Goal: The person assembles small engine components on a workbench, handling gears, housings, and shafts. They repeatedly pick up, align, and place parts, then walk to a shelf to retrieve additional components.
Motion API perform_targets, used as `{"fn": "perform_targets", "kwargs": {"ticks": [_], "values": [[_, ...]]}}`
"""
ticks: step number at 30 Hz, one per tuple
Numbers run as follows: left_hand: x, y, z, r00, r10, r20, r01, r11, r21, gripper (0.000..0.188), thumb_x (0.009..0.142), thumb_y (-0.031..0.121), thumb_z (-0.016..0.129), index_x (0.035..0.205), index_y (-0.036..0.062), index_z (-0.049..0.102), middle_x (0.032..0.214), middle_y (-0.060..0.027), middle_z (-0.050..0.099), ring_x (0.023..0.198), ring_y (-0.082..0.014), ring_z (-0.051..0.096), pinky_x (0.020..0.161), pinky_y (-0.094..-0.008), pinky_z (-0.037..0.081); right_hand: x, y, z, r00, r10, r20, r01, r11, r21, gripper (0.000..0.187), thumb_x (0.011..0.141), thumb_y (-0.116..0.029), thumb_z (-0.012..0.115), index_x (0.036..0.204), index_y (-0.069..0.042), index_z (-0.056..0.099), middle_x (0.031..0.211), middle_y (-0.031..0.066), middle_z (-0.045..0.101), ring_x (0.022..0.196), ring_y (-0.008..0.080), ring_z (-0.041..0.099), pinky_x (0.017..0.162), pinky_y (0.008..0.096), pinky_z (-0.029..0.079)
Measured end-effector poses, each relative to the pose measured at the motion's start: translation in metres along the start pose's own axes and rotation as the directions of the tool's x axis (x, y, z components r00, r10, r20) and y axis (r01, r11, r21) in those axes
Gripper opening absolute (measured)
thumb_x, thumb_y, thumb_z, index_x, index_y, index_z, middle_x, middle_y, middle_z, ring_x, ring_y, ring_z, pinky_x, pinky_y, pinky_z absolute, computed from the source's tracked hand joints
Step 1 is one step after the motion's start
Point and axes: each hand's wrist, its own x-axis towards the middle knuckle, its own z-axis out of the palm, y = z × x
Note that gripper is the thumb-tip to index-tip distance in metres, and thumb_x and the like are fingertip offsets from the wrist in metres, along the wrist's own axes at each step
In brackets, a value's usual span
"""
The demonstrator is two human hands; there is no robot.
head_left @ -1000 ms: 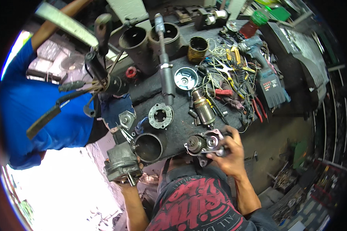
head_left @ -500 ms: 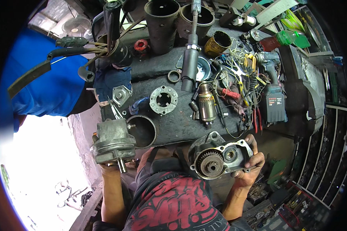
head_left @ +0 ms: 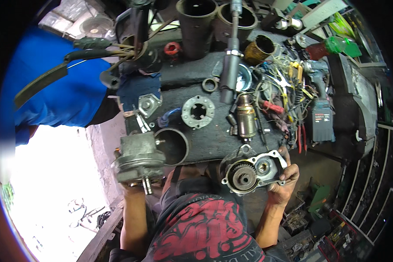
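Note:
My left hand (head_left: 133,188) holds up a grey metal gear housing (head_left: 139,159) from below, with a short shaft (head_left: 147,187) sticking out toward me; most of the fingers are hidden behind it. On the right, an open cast housing (head_left: 273,168) is gripped along its outer edge by my right hand (head_left: 284,180). Its open side shows a toothed gear (head_left: 243,175) and a small round bore beside it. The two housings are apart. Beyond them on the dark bench (head_left: 205,148) lie a copper-banded armature (head_left: 246,118), a bolt-holed metal ring (head_left: 198,101) and an open cylinder (head_left: 185,153).
A cordless drill (head_left: 321,100) and tangled wires (head_left: 288,83) occupy the bench's right side. Dark cylinders (head_left: 196,35) stand at the back. A hanging tool (head_left: 230,78) comes down over the middle. Someone in a blue shirt (head_left: 56,83) is at the left.
The whole view has shifted, so the bench and its parts appear farther right. The housing in my right hand sits slightly higher and a little nearer the other one. Both grips stay.

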Motion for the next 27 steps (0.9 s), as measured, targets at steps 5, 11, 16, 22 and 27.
{"fn": "perform_targets", "kwargs": {"ticks": [5,11,16,22,27], "values": [[-0.004,-0.005,-0.012,0.992,0.101,-0.080,-0.106,0.993,-0.054,0.110,0.092,0.074,0.065,0.163,-0.0011,0.027,0.141,-0.0446,0.050,0.117,-0.0597,0.063,0.090,-0.0682,0.061,0.003,0.018,-0.003,0.997,0.079,-0.018,-0.079,0.997,0.019,0.055,0.057,-0.018,0.106,0.083,-0.013,0.057,0.149,0.0236,0.057,0.135,0.0347,0.060,0.115,0.0470,0.049],[-0.015,-0.015,0.001,0.968,0.158,0.194,-0.153,0.987,-0.043,0.073,0.103,0.057,0.055,0.152,0.0030,0.053,0.144,-0.0174,0.064,0.128,-0.0336,0.065,0.108,-0.0539,0.055,0.004,0.029,-0.012,0.990,0.139,-0.024,-0.140,0.990,-0.034,0.059,0.056,-0.016,0.106,0.088,-0.012,0.057,0.156,0.0232,0.054,0.141,0.0342,0.056,0.121,0.0504,0.042],[-0.002,-0.017,0.049,0.988,0.096,0.125,-0.077,0.986,-0.145,0.058,0.106,0.049,0.052,0.144,0.0065,0.060,0.138,-0.0177,0.068,0.122,-0.0338,0.069,0.106,-0.0540,0.057,0.011,0.041,-0.011,0.987,0.162,-0.015,-0.162,0.987,0.003,0.049,0.069,-0.004,0.098,0.097,-0.007,0.058,0.157,0.0225,0.051,0.138,0.0323,0.056,0.115,0.0433,0.046],[0.008,-0.017,0.108,0.980,0.089,-0.179,-0.092,0.996,-0.009,0.058,0.105,0.056,0.052,0.136,0.0093,0.065,0.124,-0.0163,0.073,0.100,-0.0319,0.077,0.070,-0.0501,0.069,0.035,0.067,0.009,0.967,0.193,-0.166,-0.210,0.974,-0.090,0.039,0.077,0.016,0.082,0.102,-0.005,0.061,0.148,0.0192,0.056,0.123,0.0238,0.063,0.103,0.0340,0.053],[0.009,-0.014,0.122,0.982,0.086,-0.166,-0.091,0.996,-0.019,0.056,0.107,0.054,0.050,0.136,0.0097,0.064,0.122,-0.0153,0.073,0.099,-0.0296,0.077,0.071,-0.0463,0.069,0.049,0.087,0.043,0.969,0.035,-0.245,-0.093,0.969,-0.228,0.040,0.075,0.017,0.084,0.104,-0.004,0.063,0.119,0.0075,0.066,0.100,0.0153,0.067,0.089,0.0293,0.058]]}}
